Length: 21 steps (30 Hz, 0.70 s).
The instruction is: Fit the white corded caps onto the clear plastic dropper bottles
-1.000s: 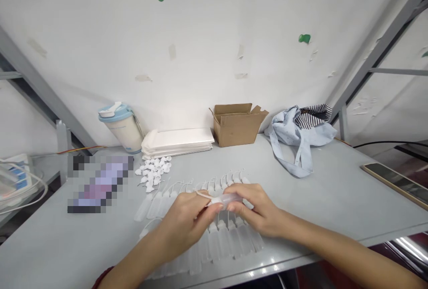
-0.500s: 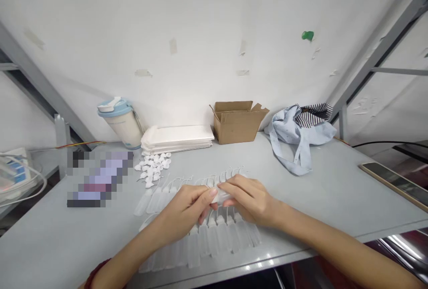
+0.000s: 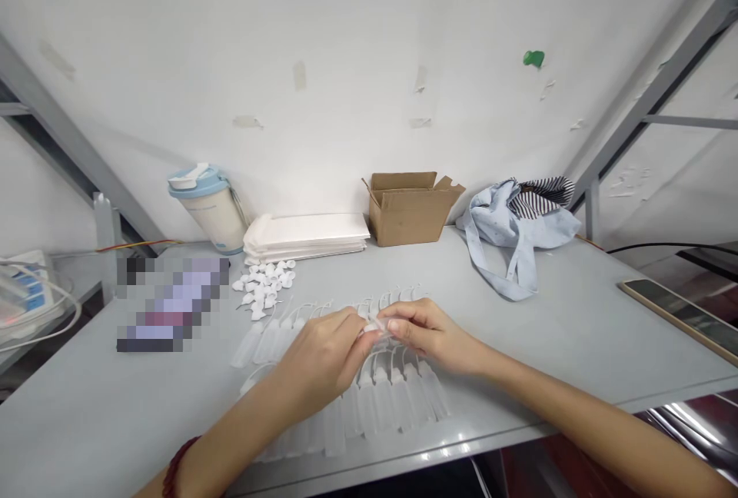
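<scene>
Over the middle of the table, my left hand (image 3: 324, 348) and my right hand (image 3: 437, 335) meet on one small translucent plastic bottle (image 3: 381, 326). The left thumb and fingers are closed round its white nozzle end, which they largely cover. At the other side, the right thumb and fingertips pinch the clear part. Beneath the hands lies a front row of similar squeeze bottles (image 3: 376, 406) with thin, bent white tips. A second row of bottles (image 3: 247, 346) lies farther back, partly hidden by my hands. Loose white caps (image 3: 265, 284) form a pile behind the left end.
A tumbler (image 3: 211, 210), a stack of white envelopes (image 3: 308, 233), an open cardboard box (image 3: 409, 214) and a blue cloth bag (image 3: 513, 237) stand along the wall. A blurred-out flat object (image 3: 176, 302) lies at left, a phone (image 3: 683, 321) at the right edge.
Both hands have turned while holding the bottle. My left hand has rolled so its back faces up more, and the right fingers have shifted from covering the bottle to pinching it.
</scene>
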Motion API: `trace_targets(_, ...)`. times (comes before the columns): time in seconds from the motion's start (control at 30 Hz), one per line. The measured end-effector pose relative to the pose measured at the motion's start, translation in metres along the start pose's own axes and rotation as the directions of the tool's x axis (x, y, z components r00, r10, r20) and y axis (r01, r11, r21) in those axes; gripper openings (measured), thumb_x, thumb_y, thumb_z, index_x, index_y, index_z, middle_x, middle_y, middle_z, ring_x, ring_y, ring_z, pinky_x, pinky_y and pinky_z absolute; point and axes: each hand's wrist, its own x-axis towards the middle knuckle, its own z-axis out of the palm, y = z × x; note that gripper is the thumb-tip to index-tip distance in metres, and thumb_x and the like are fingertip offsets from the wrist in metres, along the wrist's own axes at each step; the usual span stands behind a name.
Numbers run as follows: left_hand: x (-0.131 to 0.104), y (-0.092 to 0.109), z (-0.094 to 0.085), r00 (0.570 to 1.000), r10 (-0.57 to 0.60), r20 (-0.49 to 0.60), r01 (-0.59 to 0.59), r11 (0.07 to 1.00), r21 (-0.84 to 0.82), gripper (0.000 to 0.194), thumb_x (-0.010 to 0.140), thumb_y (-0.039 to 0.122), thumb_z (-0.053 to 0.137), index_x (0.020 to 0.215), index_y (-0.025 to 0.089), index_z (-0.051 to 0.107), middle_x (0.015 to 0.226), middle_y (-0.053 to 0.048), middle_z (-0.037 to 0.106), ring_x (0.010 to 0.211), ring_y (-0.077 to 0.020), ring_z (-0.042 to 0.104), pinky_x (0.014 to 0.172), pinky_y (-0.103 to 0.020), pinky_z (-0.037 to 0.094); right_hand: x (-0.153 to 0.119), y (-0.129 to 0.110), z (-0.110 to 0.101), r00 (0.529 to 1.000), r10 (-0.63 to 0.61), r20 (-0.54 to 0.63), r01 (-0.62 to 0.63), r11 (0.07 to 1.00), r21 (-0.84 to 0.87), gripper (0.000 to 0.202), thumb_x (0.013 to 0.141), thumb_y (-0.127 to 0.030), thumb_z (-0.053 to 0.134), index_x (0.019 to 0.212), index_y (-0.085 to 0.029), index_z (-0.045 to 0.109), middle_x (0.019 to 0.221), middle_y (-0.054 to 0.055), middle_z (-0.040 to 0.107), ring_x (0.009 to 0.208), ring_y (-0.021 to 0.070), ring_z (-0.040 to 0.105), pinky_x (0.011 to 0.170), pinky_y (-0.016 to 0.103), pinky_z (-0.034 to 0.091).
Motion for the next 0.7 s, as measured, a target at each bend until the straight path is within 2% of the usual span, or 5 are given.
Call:
trace_targets(0.1,0.003,0.003,-0.006,0.969,-0.219,0.116,0.236,0.959,-0.156,0.038,0.096,0.031,0.035,0.061,0.019,0.037,0.057,0.004,0.04,0.051,-0.0111,0.039,0.052,-0.025,0.03,0.0,0.003,0.001,0.985,-0.16,-0.067,0.143,0.968,-0.205,0.028,0.096,-0.033,0.044,0.099,-0.013,0.064,0.072,0.001,0.056,0.06,0.0108,0.047,0.057,0.023,0.039)
trace_targets(0.2,0.007,0.008,-0.014,0.898,-0.349,0.269,0.424,0.851,-0.311,0.041,0.095,0.04,0.035,0.062,0.019,0.045,0.055,0.005,0.041,0.052,-0.0113,0.04,0.052,-0.024,0.032,-0.002,0.008,0.003,0.902,-0.418,-0.109,0.344,0.847,-0.406,0.025,0.096,-0.027,0.045,0.113,-0.014,0.058,0.08,0.005,0.059,0.067,0.0138,0.051,0.062,0.026,0.045)
trace_targets(0.4,0.01,0.011,-0.023,0.79,-0.381,0.48,0.606,0.603,-0.519,0.044,0.093,0.051,0.037,0.075,0.018,0.058,0.058,0.003,0.053,0.057,-0.0126,0.051,0.052,-0.022,0.038,-0.003,0.013,0.007,0.806,-0.581,-0.116,0.47,0.746,-0.471,0.033,0.094,-0.01,0.046,0.126,-0.017,0.051,0.094,0.009,0.059,0.083,0.0154,0.057,0.07,0.026,0.05)
trace_targets(0.57,0.007,0.011,-0.022,0.849,-0.35,0.395,0.517,0.703,-0.488,0.042,0.093,0.046,0.038,0.07,0.018,0.058,0.055,0.004,0.05,0.053,-0.0116,0.047,0.051,-0.022,0.036,-0.006,0.01,0.006,0.816,-0.569,-0.102,0.459,0.745,-0.484,0.029,0.095,-0.019,0.046,0.124,-0.016,0.052,0.081,0.006,0.058,0.069,0.0144,0.053,0.06,0.025,0.048)
trace_targets(0.7,0.006,0.013,-0.016,0.941,-0.236,0.241,0.313,0.877,-0.363,0.041,0.095,0.037,0.035,0.061,0.018,0.047,0.055,0.004,0.043,0.052,-0.0112,0.042,0.051,-0.023,0.033,-0.009,0.002,0.004,0.893,-0.438,-0.106,0.365,0.841,-0.4,0.025,0.096,-0.026,0.048,0.115,-0.015,0.06,0.076,0.004,0.062,0.064,0.0131,0.053,0.06,0.025,0.046)
